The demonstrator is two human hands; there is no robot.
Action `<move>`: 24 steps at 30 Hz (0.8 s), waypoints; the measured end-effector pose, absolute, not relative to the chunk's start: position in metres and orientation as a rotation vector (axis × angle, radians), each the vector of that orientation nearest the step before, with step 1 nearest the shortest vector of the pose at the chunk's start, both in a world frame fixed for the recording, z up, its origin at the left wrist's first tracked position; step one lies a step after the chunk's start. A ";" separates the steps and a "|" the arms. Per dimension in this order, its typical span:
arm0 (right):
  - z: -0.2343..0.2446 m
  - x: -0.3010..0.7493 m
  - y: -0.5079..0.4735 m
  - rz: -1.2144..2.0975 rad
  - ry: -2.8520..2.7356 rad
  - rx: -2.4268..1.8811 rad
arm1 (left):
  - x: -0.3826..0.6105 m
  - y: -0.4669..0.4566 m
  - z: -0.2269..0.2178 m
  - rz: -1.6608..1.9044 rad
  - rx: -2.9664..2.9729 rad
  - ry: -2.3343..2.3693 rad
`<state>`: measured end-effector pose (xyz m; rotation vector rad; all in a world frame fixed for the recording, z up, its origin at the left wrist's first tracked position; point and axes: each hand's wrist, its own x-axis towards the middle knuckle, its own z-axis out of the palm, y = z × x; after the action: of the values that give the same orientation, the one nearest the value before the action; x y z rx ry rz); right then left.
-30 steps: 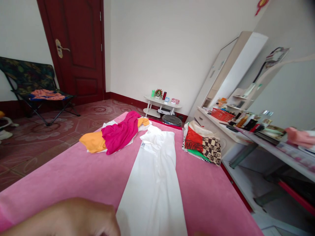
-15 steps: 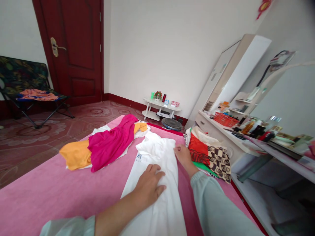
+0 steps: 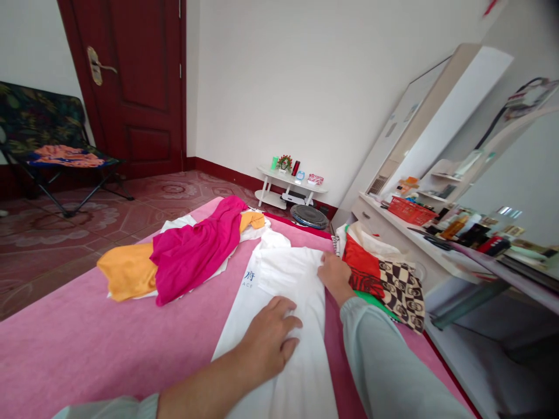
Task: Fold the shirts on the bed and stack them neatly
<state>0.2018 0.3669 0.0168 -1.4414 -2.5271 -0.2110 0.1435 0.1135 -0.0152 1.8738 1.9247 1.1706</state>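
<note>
A white T-shirt [image 3: 290, 279] with blue lettering lies lengthwise on the pink bedspread [image 3: 174, 349], one side folded over. My left hand [image 3: 273, 334] rests on the middle of the shirt, fingers spread and slightly bent. At the shirt's upper right corner, my right hand [image 3: 335, 273] has its fingers closed on the fabric edge. The sleeve lies folded across the chest near the lettering. Part of the shirt is hidden under my left hand and forearm.
Left of the shirt lies a heap with a magenta garment [image 3: 196, 250] and a yellow one [image 3: 128, 270]. Right of it is a pile of patterned clothes [image 3: 384, 279]. A cluttered dressing table [image 3: 445, 256] stands along the right side, a low white stand [image 3: 290, 180] beyond the bed.
My right hand has closed on the shirt's upper corner. The sleeve now lies flatter and straighter across the chest. My left hand stays on the shirt; the view has shifted slightly.
</note>
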 end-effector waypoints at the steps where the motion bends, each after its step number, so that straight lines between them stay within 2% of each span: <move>1: 0.019 0.196 0.366 -0.229 -2.513 -1.391 | 0.143 0.113 -0.015 1.175 1.876 1.926; 5: 0.019 0.173 0.366 -0.106 -2.553 -1.178 | 0.143 0.113 -0.013 1.187 1.877 1.933; 9: 0.009 0.159 0.370 0.074 -2.611 -1.169 | 0.144 0.113 -0.015 1.177 1.846 1.937; 19: 0.000 0.148 0.362 -0.022 -2.404 -1.415 | 0.147 0.110 -0.017 0.996 1.653 2.099; 22: 0.003 0.132 0.344 0.061 -2.431 -1.179 | 0.147 0.110 -0.015 0.976 1.673 2.098; 24: 0.002 0.119 0.333 0.292 -2.464 -0.947 | 0.147 0.110 -0.014 0.976 1.680 2.102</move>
<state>0.1194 0.3331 0.0022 -0.9474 -2.4640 0.2916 0.1470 0.1100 -0.0138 1.6802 2.1024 0.9758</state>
